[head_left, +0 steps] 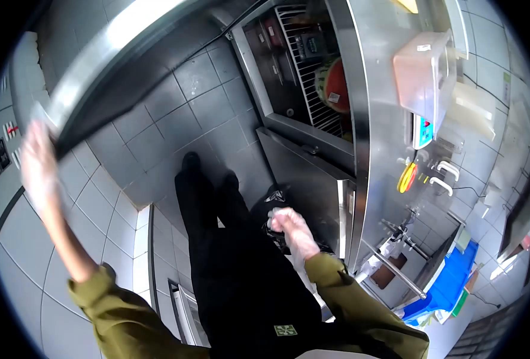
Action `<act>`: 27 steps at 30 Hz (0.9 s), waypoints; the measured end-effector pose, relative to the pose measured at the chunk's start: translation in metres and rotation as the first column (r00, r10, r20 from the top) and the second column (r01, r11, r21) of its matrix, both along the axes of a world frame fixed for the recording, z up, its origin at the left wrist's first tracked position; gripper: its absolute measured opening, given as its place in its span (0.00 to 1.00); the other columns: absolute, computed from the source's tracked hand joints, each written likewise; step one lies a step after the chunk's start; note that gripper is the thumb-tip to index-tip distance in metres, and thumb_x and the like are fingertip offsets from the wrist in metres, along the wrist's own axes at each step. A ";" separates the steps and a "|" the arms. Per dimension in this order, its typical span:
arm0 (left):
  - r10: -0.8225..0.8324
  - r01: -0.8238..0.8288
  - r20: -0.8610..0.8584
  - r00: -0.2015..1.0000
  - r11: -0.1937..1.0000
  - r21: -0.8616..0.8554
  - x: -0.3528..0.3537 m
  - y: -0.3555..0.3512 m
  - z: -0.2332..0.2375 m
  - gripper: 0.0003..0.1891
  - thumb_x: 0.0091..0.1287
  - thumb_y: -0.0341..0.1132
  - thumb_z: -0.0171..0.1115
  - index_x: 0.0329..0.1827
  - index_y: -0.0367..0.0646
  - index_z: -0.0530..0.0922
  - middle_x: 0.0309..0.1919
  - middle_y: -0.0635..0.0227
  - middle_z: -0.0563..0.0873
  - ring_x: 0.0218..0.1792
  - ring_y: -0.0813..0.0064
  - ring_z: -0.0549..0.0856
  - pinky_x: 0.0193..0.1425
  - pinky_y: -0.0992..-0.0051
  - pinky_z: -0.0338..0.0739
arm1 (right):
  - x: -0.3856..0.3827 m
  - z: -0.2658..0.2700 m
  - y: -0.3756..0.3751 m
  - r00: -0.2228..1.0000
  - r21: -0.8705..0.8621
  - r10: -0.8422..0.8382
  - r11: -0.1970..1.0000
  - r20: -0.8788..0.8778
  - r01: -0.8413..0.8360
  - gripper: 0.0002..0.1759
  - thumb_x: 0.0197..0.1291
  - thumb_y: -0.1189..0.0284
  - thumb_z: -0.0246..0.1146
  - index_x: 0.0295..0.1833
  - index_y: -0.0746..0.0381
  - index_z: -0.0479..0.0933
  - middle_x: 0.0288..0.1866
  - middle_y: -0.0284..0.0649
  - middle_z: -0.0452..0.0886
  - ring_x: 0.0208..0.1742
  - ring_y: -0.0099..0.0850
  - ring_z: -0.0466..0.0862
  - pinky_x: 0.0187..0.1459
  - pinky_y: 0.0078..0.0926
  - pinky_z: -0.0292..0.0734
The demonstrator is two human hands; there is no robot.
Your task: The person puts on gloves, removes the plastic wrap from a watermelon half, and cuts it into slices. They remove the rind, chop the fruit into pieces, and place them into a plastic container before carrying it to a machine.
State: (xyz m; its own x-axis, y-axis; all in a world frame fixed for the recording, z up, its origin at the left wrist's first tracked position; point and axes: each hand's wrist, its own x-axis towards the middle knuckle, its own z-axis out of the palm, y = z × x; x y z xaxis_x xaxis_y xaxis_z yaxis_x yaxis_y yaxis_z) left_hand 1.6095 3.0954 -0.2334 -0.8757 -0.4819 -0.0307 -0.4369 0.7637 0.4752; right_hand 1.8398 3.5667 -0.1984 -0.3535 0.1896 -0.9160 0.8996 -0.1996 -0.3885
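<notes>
My left hand (39, 164), in a clear plastic glove, is at the outer edge of a swung-open steel refrigerator door (106, 54), its slightly blurred fingers bent round that edge. Through the opening a cut watermelon (335, 87) shows its red face on a white wire shelf (301, 60). My right hand (295, 230), gloved too, is closed in front of my dark apron, beside a black bag (271, 206); what its curled fingers hold, if anything, I cannot tell.
A steel counter (378, 161) runs above the refrigerator, bearing a translucent plastic tub (423, 75), a blue-fronted scale (423, 131) and a yellow roll (407, 178). Another steel door (301, 179) is below the opening. A sink (396, 272) and a blue tray (450, 287) lie at right.
</notes>
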 end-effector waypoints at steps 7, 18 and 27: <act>-0.136 0.170 0.118 0.984 0.912 -0.372 -0.163 -0.122 -0.029 0.28 0.78 0.55 0.41 0.67 0.45 0.76 0.65 0.54 0.78 0.66 0.54 0.76 0.70 0.67 0.67 | -0.107 -0.078 0.044 0.925 0.073 -0.226 0.963 -0.305 0.259 0.19 0.72 0.62 0.60 0.61 0.62 0.75 0.52 0.39 0.83 0.51 0.25 0.82 0.56 0.23 0.76; -0.809 0.565 0.199 0.553 0.540 0.624 -0.111 0.396 -0.152 0.23 0.75 0.43 0.52 0.64 0.35 0.76 0.59 0.48 0.81 0.63 0.53 0.78 0.71 0.60 0.68 | -0.151 -0.248 0.115 0.751 0.455 -0.556 0.598 -0.357 0.660 0.25 0.76 0.61 0.51 0.72 0.60 0.65 0.69 0.47 0.72 0.70 0.38 0.72 0.70 0.37 0.66; -0.790 -0.030 0.182 0.586 0.203 0.979 -0.164 0.453 -0.172 0.23 0.77 0.45 0.47 0.64 0.36 0.75 0.59 0.53 0.81 0.61 0.59 0.79 0.69 0.63 0.70 | -0.150 -0.274 0.081 0.612 0.459 -0.736 0.455 -0.288 0.763 0.26 0.76 0.60 0.49 0.72 0.61 0.65 0.69 0.46 0.72 0.69 0.37 0.73 0.70 0.36 0.67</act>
